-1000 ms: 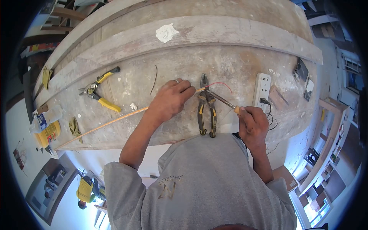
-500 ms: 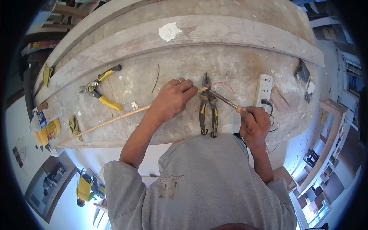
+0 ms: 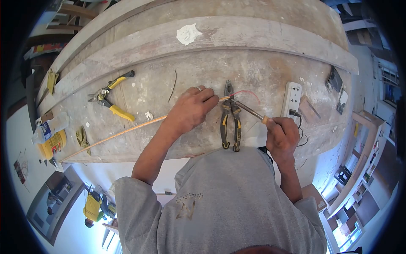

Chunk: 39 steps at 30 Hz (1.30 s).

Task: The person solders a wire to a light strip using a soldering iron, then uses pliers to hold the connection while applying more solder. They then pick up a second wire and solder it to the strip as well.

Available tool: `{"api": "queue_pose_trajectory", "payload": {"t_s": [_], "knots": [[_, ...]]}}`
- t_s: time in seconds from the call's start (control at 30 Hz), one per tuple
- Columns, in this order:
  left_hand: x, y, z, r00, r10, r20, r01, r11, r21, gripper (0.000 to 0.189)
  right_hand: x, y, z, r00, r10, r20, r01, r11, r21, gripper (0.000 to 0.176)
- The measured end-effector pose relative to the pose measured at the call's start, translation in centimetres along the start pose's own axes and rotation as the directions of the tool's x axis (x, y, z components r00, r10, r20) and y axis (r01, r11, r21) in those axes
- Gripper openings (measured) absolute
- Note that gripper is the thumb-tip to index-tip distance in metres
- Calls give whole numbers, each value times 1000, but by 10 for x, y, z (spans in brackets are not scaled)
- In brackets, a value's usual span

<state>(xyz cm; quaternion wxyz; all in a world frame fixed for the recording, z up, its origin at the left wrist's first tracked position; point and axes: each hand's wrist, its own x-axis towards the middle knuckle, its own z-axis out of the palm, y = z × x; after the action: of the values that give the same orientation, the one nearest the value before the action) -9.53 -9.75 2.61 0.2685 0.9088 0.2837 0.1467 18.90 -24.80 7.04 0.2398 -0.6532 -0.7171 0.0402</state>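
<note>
My left hand is closed on the end of a long, thin LED strip, which runs down across the table to the lower left. A thin red wire curves away from the strip's end. In my right hand is a soldering iron, its tip at the joint of wire and strip. Beneath that joint lie black-and-yellow pliers, jaws pointing away from me. My fingertips hide part of the strip's end.
Yellow-handled snips lie on the left of the worktable. A white power strip with a black plug is at right. A bottle and yellow container stand far left. A person in yellow is behind, lower left.
Almost nothing differs. Both hands, the strip and the soldering iron hold their places, with only a slight shift of the view.
</note>
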Motion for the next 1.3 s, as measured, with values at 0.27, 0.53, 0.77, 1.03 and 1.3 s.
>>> {"api": "queue_pose_trajectory", "payload": {"t_s": [0.27,0.53,0.77,1.03,1.3], "knots": [[1,2,-3,1000,-3,19,2,1000,13,27,-3,0,-1,997,74,-12,-72,993,88,29],[-1,2,-1,1000,2,-4,-2,1000,22,27,-1,-1,-2,996,84,37,-87,992,95,29],[-2,2,-1,999,36,-29,-34,998,47,26,0,-1,1,995,92,26,-95,987,128,29],[-3,1,1,997,57,-51,-54,997,60,26,-2,2,3,999,47,27,-49,993,104,36],[-3,0,2,995,72,-65,-68,996,64,25,-3,0,4,997,63,54,-69,991,118,28]]}}
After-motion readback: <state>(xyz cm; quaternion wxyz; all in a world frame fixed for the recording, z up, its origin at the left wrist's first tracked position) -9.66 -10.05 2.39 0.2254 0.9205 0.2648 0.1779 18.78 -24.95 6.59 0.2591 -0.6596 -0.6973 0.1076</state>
